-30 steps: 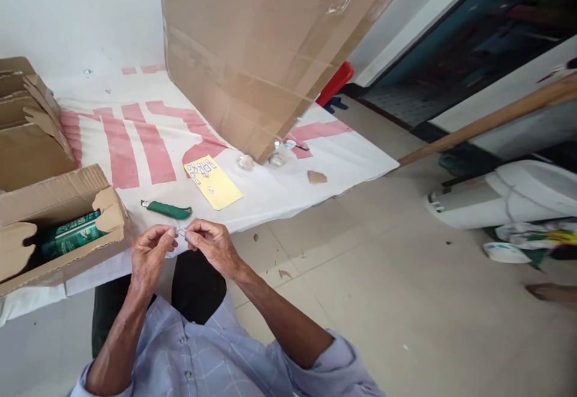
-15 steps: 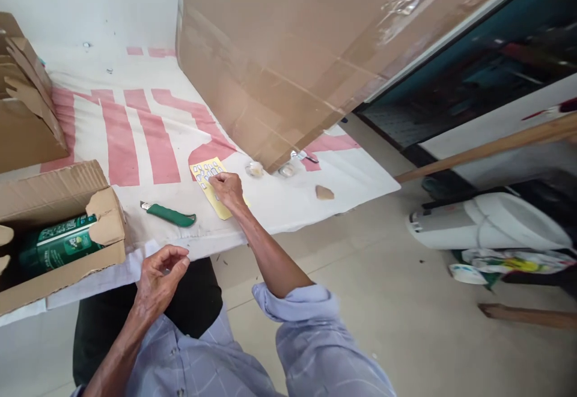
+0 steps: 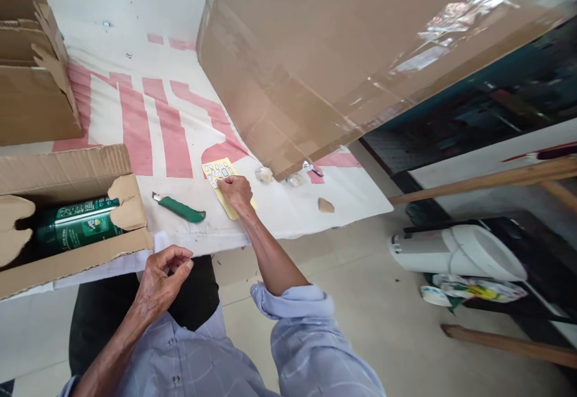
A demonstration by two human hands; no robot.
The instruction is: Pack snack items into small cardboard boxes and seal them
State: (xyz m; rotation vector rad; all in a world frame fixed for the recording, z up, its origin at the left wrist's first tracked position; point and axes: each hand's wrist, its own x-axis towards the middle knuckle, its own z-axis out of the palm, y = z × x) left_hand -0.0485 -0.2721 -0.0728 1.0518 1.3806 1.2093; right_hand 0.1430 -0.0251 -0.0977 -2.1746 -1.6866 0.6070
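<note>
A yellow sheet of small white, dark-edged stickers [image 3: 218, 170] lies near the table's front edge. My right hand [image 3: 237, 193] is over its lower part, fingers bent and pinched against it; the fingertips are partly hidden. My left hand [image 3: 166, 274] hovers just off the table's front edge, its thumb and fingertips drawn together in a loose pinch. Whatever it may hold is too small to make out. Between the hands and a box lies a green utility knife [image 3: 181, 208] with its blade tip showing.
An open cardboard box [image 3: 76, 265] holding a green container [image 3: 81, 223] stands at left, with more cartons [image 3: 36, 103] behind. A large taped carton [image 3: 306, 66] leans over the table [image 3: 360, 196]. Small clear-wrapped pieces [image 3: 264, 174] and a brown scrap [image 3: 325, 205] lie to the right. A white bucket [image 3: 455, 253] is beyond.
The camera view has shifted, so the table things appear slightly further right. My right hand stays on the sticker sheet, with its fingers a little lower on it. My left hand holds its pose.
</note>
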